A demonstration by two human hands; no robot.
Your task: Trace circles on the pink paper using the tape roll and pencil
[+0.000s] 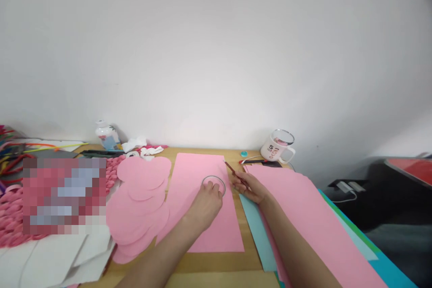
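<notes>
A pink paper sheet (195, 175) lies on the wooden table (216, 263) in front of me. My left hand (205, 204) rests on it, fingers curled down onto a thin round ring (221, 181) lying on the sheet. Just to the right, my right hand (249, 187) is closed on a red pencil (232, 171) whose far end points up and left, beside the sheet's right edge. A pile of cut pink paper circles (141, 198) lies left of the sheet.
More pink sheets (303, 216) over blue and green paper (259, 234) lie at right. A white mug (278, 146), a small bottle (106, 135), white paper (60, 261), pink braided material (10, 220) and coloured sticks (13, 148) stand around. A dark surface (388, 198) lies beyond the table's right edge.
</notes>
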